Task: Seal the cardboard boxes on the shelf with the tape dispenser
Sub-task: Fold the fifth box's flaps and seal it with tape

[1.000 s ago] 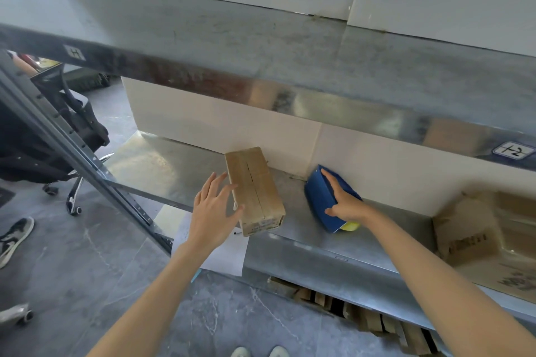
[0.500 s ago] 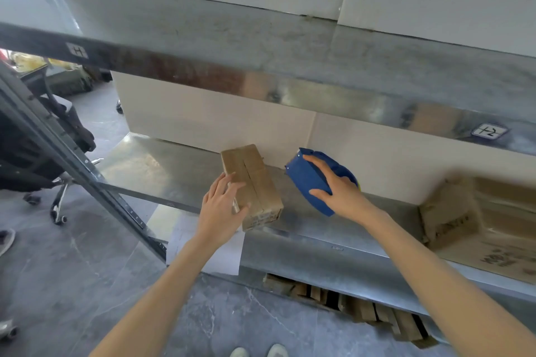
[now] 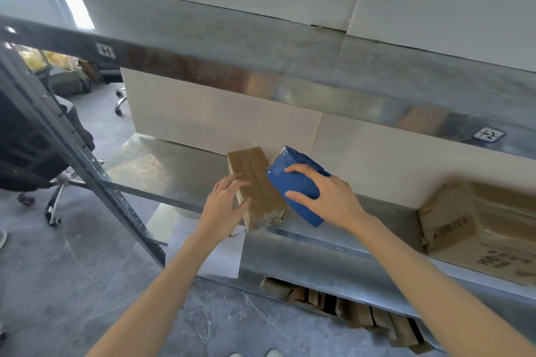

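A small brown cardboard box lies on the metal shelf, its top flaps meeting in a seam that runs away from me. My left hand rests on the box's left side with straight fingers, the thumb against its near left edge. My right hand grips the blue tape dispenser from above and holds it tilted, its front end over the right part of the box top. The tape roll is hidden.
A larger open cardboard box lies on the shelf at the right. An upper shelf overhangs. A slanted metal upright stands at left, an office chair behind it. A white sheet hangs below the shelf edge. Cardboard scraps lie underneath.
My right hand has carried the blue tape dispenser leftward from the shelf to over the small box. My left hand has stayed on the box's left side.
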`<state>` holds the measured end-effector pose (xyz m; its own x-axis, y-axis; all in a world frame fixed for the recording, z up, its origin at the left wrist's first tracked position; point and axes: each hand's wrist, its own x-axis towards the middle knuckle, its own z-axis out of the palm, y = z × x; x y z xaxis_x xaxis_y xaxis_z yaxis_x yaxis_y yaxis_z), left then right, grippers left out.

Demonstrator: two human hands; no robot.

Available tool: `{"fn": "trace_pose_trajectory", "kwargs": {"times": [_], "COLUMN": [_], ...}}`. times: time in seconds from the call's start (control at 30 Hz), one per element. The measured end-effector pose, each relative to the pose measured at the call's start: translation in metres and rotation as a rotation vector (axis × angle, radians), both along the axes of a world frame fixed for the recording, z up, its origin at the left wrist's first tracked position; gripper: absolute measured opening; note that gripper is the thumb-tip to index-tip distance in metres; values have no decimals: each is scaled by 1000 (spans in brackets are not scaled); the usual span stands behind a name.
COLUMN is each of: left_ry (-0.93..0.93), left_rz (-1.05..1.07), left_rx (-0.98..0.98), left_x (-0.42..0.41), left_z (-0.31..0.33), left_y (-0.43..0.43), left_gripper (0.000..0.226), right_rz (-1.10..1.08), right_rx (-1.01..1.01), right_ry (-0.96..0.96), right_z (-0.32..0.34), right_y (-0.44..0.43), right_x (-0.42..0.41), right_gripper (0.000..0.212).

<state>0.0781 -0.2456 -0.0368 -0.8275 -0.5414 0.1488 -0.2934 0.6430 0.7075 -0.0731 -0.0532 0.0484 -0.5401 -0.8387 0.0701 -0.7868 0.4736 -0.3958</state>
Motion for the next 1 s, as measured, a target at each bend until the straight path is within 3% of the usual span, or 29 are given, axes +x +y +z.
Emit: {"fn": "trace_pose_trajectory", "kwargs": {"times": [0.23,0.4,0.6,1.0], "left_ry": [93,102,2,-23], "left_rz": [-35,-184,-427,-387], "left_rx": [206,450,551,584], "left_x": [4,3,6,10], "left_z": [17,32,40,40], "left_y": [-18,-26,-24,-16], "left_gripper": [29,44,48,39], "right_rz": [177,312,399,372], "right_rx": [20,10,42,48], "right_ry": [-2,118,217,211], "right_z": [-5,-4,-5,-5], "right_y": [-4,1,3,13], "right_x": [10,25,36,40], "right_gripper": [44,46,42,43]}}
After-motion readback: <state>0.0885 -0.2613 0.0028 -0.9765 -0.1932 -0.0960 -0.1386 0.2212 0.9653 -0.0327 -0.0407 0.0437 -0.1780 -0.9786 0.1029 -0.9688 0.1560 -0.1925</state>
